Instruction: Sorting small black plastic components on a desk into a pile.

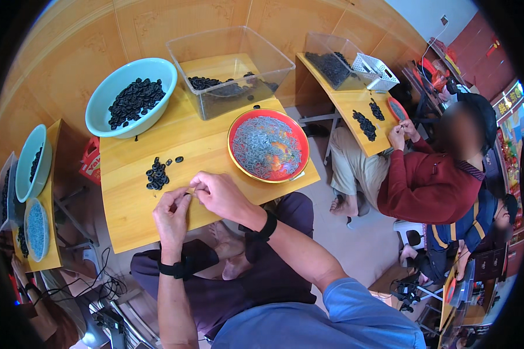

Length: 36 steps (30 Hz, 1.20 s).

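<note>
My left hand (pixel 172 214) and my right hand (pixel 220 196) meet over the near part of the wooden table (pixel 122 215). Both are closed, fingertips pinched close together. A tiny dark bit shows between them, too small to name. Just beyond my left hand lies a loose pile of small black oval ring-like pieces (pixel 157 174). To the right of the pile, a red bowl (pixel 232 152) with a yellow rim holds many thin grey pieces (pixel 265 142), slender like pins.
At the back stand a pale turquoise basin (pixel 93 119) of black pieces and a clear plastic bin (pixel 244 49) with more. On the right, a person in a dark red top (pixel 422 180) works at another table (pixel 337 99). A further table (pixel 52 232) stands left.
</note>
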Tool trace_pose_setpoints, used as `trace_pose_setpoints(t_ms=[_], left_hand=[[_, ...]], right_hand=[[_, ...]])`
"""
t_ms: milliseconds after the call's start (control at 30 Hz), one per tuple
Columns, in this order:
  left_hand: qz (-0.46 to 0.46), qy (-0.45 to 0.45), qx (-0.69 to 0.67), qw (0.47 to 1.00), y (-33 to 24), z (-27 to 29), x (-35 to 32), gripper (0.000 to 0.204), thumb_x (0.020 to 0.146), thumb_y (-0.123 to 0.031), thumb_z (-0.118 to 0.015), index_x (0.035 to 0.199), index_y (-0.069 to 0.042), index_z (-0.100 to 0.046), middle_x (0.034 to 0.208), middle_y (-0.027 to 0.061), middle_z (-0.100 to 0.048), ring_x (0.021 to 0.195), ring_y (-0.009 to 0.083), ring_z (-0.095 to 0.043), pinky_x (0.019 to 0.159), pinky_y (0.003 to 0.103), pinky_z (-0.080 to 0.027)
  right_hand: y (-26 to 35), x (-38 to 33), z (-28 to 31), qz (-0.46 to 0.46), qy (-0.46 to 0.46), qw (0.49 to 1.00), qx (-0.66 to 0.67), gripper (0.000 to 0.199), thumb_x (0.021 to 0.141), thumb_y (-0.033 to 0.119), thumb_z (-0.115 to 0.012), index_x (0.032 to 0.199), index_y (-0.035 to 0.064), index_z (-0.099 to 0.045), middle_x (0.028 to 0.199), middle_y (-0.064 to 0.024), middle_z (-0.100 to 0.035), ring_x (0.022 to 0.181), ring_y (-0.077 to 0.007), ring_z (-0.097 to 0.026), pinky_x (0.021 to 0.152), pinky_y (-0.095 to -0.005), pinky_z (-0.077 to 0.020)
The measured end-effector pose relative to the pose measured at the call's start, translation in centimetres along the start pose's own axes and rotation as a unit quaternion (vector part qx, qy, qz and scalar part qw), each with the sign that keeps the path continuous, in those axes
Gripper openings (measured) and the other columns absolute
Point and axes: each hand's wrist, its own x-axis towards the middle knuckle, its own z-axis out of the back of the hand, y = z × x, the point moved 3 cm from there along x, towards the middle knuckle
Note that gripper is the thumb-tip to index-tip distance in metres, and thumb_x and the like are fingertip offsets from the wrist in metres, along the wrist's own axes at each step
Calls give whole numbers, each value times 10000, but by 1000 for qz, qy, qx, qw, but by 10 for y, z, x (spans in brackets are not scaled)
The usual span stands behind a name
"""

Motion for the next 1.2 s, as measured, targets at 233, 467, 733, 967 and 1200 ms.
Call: trace_pose_setpoints(t_ms=[233, 467, 733, 967, 1200], left_hand=[[52, -10, -25, 998, 7, 7, -1, 142, 859, -6, -733, 993, 25, -703, 832, 34, -702, 743, 56, -601, 705, 215, -491], [14, -5, 10, 1000, 3, 8, 0, 114, 857, -16, -733, 967, 14, -720, 842, 26, -686, 703, 63, -547, 657, 227, -462], [-53, -25, 80, 995, -9, 8, 2, 95, 896, -31, -678, 973, 8, -719, 885, 67, -687, 710, 113, -557, 653, 254, -454], [-56, -30, 11, 998, 3, 6, 3, 88, 915, 19, -617, 977, 15, -679, 933, 96, -657, 782, 149, -634, 704, 269, -491], [-75, -23, 10, 997, -8, 7, 4, 95, 919, 47, -586, 981, 34, -657, 932, 106, -611, 779, 166, -642, 705, 274, -500]], right_hand=[[11, -8, 88, 2, -90, 976, -196, 66, 848, 86, -666, 892, 50, -698, 814, -138, -713, 747, -279, -709, 655, -366, -537], [-30, -10, 154, -153, 34, 912, -380, 36, 808, 90, -667, 822, 84, -699, 840, -130, -706, 828, -336, -688, 719, -433, -525], [-52, -11, 156, -194, 24, 930, -313, 85, 786, 144, -699, 840, 85, -728, 840, -129, -722, 833, -317, -699, 748, -427, -531], [-61, -17, 172, -173, -10, 950, -260, 85, 804, 74, -700, 852, 4, -702, 713, -95, -683, 675, -175, -662, 646, -333, -513], [-36, -21, 155, -183, 59, 930, -313, 71, 777, 103, -714, 830, 60, -734, 803, -130, -717, 777, -279, -699, 711, -392, -535]])
